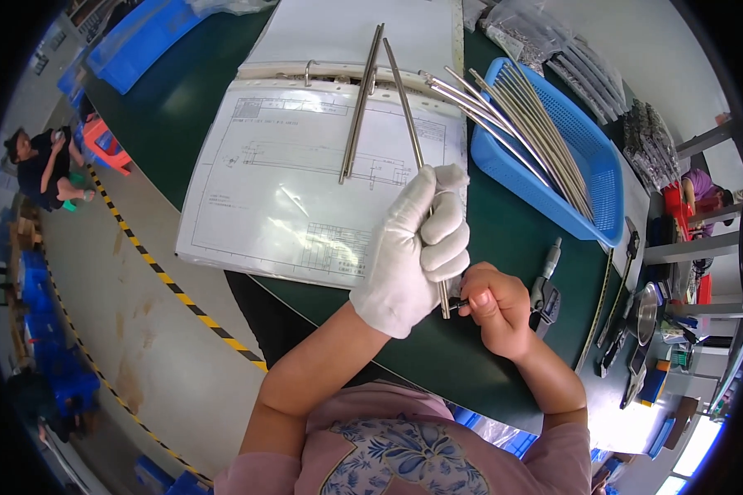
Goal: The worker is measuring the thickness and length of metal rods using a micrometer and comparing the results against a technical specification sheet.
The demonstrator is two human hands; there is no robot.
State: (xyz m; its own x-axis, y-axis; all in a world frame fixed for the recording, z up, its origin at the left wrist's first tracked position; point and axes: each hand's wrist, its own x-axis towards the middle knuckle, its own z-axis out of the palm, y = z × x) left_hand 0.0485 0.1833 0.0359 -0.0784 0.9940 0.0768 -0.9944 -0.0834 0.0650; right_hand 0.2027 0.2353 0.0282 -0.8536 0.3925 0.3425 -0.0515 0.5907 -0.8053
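My left hand [425, 247], in a white glove, is closed around a thin metal rod [405, 103]. The rod slants from over the binder down past my palm, and its lower end sticks out below the glove. There, my bare right hand [495, 309] pinches a small dark piece [458, 304] against the rod's end. Most of that piece is hidden by the fingers, so its kind does not show. Two more metal rods [361, 107] lie side by side on an open ring binder [215, 210] with a technical drawing in a clear sleeve.
A blue plastic basket [615, 194] at right holds several metal rods, some jutting over its left rim. A digital micrometer [545, 293] lies beside my right hand. Bagged parts [590, 74] stand behind the basket. Far left are a blue bin [144, 41] and a seated person [45, 169].
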